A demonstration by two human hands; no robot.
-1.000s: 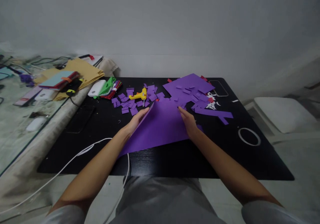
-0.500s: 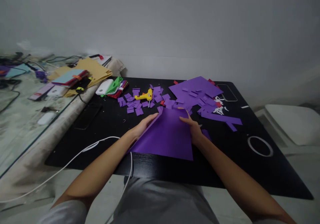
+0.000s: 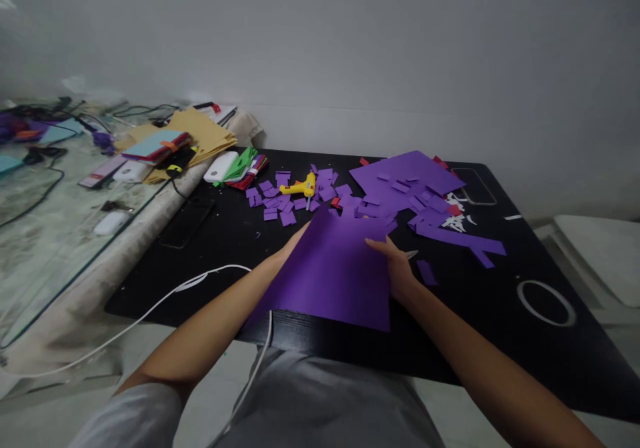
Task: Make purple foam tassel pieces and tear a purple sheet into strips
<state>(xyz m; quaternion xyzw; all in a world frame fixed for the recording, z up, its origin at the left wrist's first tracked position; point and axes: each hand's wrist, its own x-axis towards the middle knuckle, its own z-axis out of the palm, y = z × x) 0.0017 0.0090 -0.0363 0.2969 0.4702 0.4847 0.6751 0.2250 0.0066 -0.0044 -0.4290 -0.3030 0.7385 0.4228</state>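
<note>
A large sheet of purple paper (image 3: 335, 275) is held up at a tilt above the front of the black table, its left side bent upward. My right hand (image 3: 397, 265) grips its right edge, thumb on the front face and the other fingers behind. On the left, my left hand (image 3: 289, 247) is at the raised edge, its fingers hidden behind the paper. A pointed metal tip (image 3: 412, 254) shows just beside my right hand; the rest of it is covered. Past the sheet lie many small purple paper pieces (image 3: 287, 218) and a yellow glue gun (image 3: 300, 187).
A bigger purple sheet (image 3: 407, 171) lies at the back right, with cut strips (image 3: 460, 238) and white scraps (image 3: 456, 218) nearby. Folded coloured papers (image 3: 245, 168) and a phone (image 3: 187, 225) are on the left. A white cable (image 3: 200, 277) crosses the table's front left.
The sheet's left side has swung over so that it now covers the fingers of my left hand. My right hand still holds the right edge. The whole view has shifted slightly.
</note>
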